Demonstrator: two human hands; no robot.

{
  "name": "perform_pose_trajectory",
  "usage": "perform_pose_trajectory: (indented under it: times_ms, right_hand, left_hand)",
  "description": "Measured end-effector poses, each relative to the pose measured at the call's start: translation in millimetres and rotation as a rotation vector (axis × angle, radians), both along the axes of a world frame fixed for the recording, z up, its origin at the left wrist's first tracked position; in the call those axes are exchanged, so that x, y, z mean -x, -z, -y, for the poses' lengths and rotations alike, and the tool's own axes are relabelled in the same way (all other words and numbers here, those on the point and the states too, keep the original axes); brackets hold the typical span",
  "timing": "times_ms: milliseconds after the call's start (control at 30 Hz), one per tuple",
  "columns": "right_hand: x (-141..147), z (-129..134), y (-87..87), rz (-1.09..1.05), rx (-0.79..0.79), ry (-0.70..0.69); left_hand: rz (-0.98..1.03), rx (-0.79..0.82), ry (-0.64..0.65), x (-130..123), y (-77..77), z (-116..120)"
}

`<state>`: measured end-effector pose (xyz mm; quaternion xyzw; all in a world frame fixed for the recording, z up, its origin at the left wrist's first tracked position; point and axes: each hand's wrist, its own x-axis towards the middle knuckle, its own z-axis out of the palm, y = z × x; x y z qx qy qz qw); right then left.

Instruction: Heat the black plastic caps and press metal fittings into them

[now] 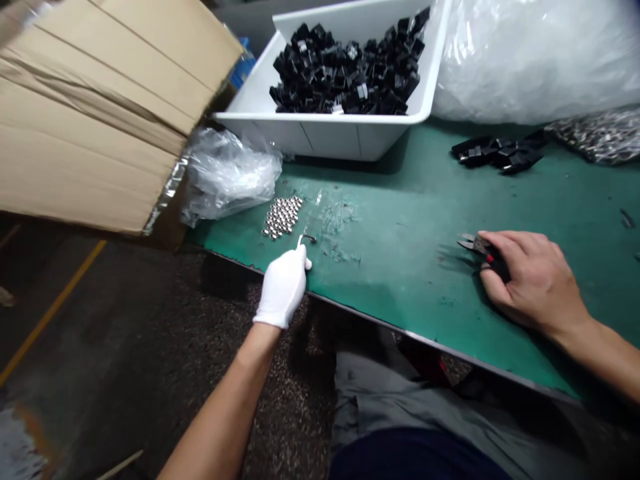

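Note:
My left hand (283,285), in a white glove, is closed in a pinch at the table's near edge. A thin pale tip shows at its fingertips, too small to make out. Just beyond them is a small dark curved piece (310,239); whether the fingers hold it I cannot tell. Close by, small shiny metal parts (283,217) lie grouped in rows. My bare right hand (537,280) is wrapped round diagonal cutting pliers (495,263) by their dark, red-marked handles. The pliers' jaws point left, slightly apart, over the green table top.
At the back stands a white bin (340,137) of black plastic parts (350,70). A clear plastic bag (230,173) and a cardboard box (100,113) are on the left. Several black parts (500,152), a large plastic bag (540,60) and a metal-parts pile (605,135) lie right.

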<state>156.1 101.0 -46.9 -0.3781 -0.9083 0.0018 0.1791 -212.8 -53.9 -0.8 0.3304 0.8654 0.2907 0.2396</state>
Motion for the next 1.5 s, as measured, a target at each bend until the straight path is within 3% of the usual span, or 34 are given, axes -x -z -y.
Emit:
perform_pose_trajectory:
  times_ms: [100,300,667,1133,1333,1500]
  right_hand:
    - [1,-1,0.2,-0.014,0.009,-0.013]
    - [4,1,-1.6,-0.028,0.027,-0.011]
    - [3,0,0.9,-0.025,0.027,-0.010]
    - [3,0,0.7,-0.022,0.025,-0.008]
    - [4,0,1.7,-0.029,0.018,-0.014]
    - [4,1,2.4,-0.044,0.020,-0.021]
  left_hand:
    - [-0.170,0.021,0.059,-3,-1.5,0]
    - [-0.251,0.074,0.042,-15,1.7,2]
    - [-0.364,0.065,-0.003,-12,2.3,9]
    - [-0.398,0.102,0.065,-5,8.1,8]
    - [-0.440,0.157,0.068,6,7.2,8]
    - [-0.504,0.208,0.025,30,6.6,8]
